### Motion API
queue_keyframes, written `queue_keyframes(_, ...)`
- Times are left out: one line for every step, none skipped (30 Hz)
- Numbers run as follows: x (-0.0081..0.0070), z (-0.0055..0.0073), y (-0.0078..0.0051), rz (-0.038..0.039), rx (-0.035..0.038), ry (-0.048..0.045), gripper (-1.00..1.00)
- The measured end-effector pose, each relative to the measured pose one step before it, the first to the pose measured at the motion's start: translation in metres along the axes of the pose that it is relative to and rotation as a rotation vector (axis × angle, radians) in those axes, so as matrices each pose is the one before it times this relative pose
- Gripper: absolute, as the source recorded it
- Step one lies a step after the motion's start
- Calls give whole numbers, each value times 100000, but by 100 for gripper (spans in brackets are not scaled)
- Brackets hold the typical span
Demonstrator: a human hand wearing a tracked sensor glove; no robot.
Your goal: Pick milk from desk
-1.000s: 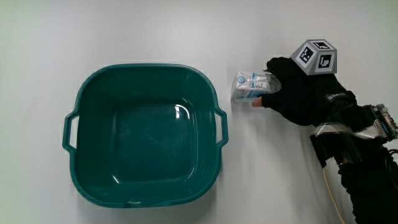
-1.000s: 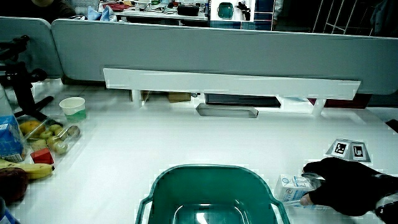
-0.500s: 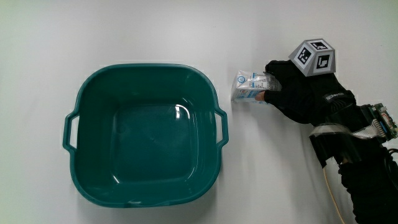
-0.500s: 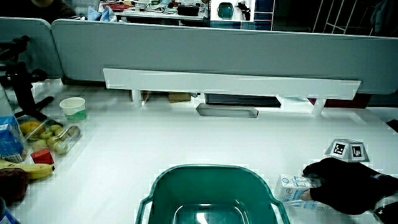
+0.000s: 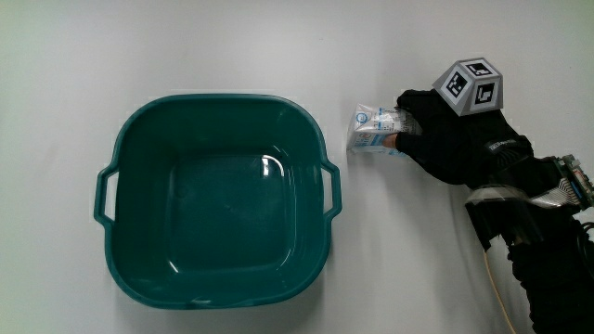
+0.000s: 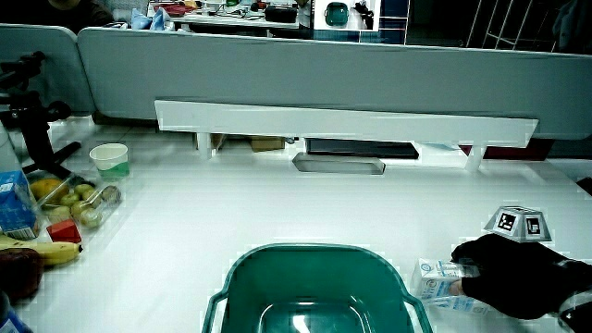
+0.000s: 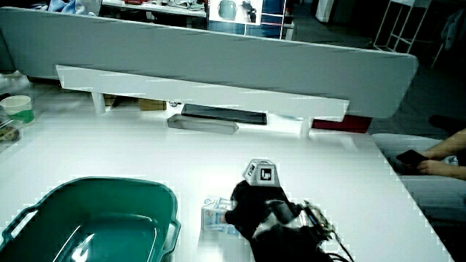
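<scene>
Fingers [image 5: 406, 122] of the hand [image 5: 452, 142] curl around the milk carton [image 5: 373, 130], seemingly pinching its end. Carton lies on the white worktop [image 5: 371, 241], its free end pointing from the fingertips toward the green basin [image 5: 215, 200] nearby.

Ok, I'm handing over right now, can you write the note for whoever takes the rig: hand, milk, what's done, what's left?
Hand: fingers closed around one end of the milk carton.
Milk carton: lying on the table beside the green basin, between the basin's handle and the hand; it does not look lifted in a side view.
Done: reach and grasp.
Left: lift the carton off the table.
</scene>
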Motion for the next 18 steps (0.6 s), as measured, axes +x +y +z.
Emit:
queue_keyframes(-61,97,-109,-16,395,-12,100)
queue_keyframes(145,39,74,-1109,1207,-1965,100)
queue_keyframes(79,9,51,-293,-598,93,100)
queue_keyframes(-223,238,-236,908,59,545,100)
queue_keyframes(29,25,-16,313,153,-349,100)
queue_keyframes(-5,116,-80,220,498,17,100)
queue_keyframes(94,40,-1,-216,-367,490,100)
queue_keyframes(-94,222,-222,197,1107,141,100)
queue_keyframes(-26,154,-132,456,391,-95,100)
queue_keyframes(214,-18,65,-234,-93,132,100)
queue_keyframes(-241,367,-332,803,336,1136,100)
queue_keyframes(-49,191,-160,512,656,-587,100)
queue_keyframes(-1,184,-123,-69,513,-448,100)
queue_keyframes(-177,357,-256,222,1552,-834,100)
queue_keyframes(-143,306,-211,661,194,594,100)
queue_keyframes(-396,468,-393,1693,640,1437,100)
queue_keyframes(104,95,-34,-201,875,-643,100)
queue_keyframes(-17,215,-172,83,718,267,100)
